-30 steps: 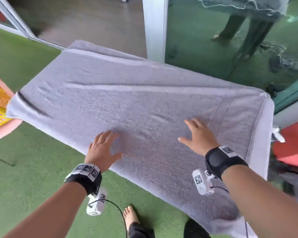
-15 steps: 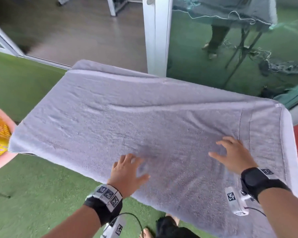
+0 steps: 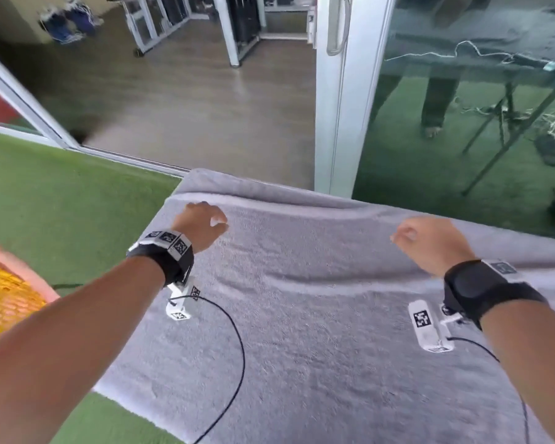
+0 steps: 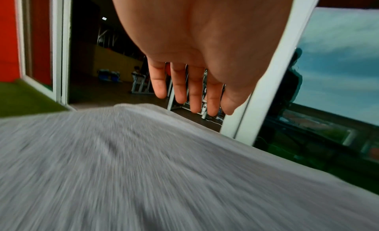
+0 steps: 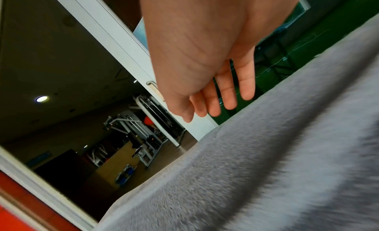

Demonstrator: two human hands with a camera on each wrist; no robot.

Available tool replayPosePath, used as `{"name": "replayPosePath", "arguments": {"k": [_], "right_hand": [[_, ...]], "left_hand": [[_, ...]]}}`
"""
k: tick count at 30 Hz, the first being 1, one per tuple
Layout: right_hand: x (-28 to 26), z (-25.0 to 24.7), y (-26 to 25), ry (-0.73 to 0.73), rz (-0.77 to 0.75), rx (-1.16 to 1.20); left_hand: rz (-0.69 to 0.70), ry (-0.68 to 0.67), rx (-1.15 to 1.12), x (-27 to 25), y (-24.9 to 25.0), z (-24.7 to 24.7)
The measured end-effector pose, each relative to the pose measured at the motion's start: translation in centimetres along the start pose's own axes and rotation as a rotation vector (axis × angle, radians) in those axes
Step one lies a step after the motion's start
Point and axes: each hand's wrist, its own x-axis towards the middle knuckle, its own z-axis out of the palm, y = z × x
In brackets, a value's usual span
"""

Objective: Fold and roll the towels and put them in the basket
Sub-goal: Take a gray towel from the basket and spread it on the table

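While the towel lies spread flat, grey and thick-piled, everything else is placed from it: a yellow basket sits just off its left edge on the green turf, and a white door frame stands beyond its far edge. Toward the towel's far left corner, the left hand hovers above the cloth, fingers straight, loosely together and holding nothing. Toward the far right, the right hand hangs the same way, fingers relaxed, slightly spread and clear of the pile.

Judging by the shallow ridges across it, the towel is soft and limp, light enough for two hands, and neither slippery nor fragile. It will sag wherever unsupported, so pinching the far hem at both corners should give the squarest fold.
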Motion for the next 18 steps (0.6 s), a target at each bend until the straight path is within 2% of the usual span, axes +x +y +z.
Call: {"name": "replayPosePath", "arguments": {"k": [5,9,12,15,18], "right_hand": [[7.7,3.4,-5.6,-0.009,0.111,-0.080],[12.5,5.6,-7.1,-0.016,0.205,-0.100],[14.4,7.2,-6.7,-0.066,0.195,-0.275],[15.1,7.4,-6.9,-0.073,0.156,-0.415],[15.4,6.5,-7.5,-0.083,0.133,-0.442]], "left_hand": [[0.037,-0.045,0.101,13.5,-6.5,0.0],[0.118,-0.018,0.136,20.5,-8.3,1.3],[0.173,-0.036,0.141,23.7,-9.3,2.8],[0.160,0.037,0.111,25.6,-9.9,3.5],[0.184,0.048,0.078,26.7,-9.9,3.5]]}}
